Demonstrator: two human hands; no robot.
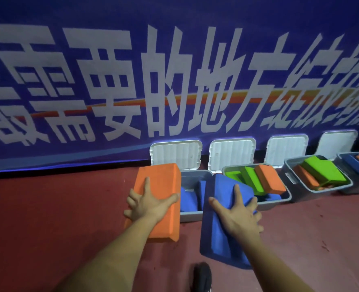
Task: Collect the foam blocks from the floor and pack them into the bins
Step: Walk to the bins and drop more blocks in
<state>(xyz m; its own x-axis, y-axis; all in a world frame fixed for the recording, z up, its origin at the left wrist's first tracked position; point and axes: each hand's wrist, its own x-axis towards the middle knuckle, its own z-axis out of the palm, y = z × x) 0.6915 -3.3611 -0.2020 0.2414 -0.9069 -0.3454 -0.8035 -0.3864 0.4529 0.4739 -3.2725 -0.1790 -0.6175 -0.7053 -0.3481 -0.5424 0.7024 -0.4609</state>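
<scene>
The left grip lies splayed on an orange foam block, its outer fingers curled over the block's left edge. The right grip holds a blue foam block the same way, fingers wrapping its right edge. Both blocks are above the red floor, overlapping the nearest grey bin, which contains blue blocks.

This looks like a sports hall or play hall, though the dim light makes it hard to be sure. The floor is red and smooth. A big blue banner with huge white letters runs along the back. Grey bins of bright foam blocks stand in a row, white lids leaning behind.
</scene>
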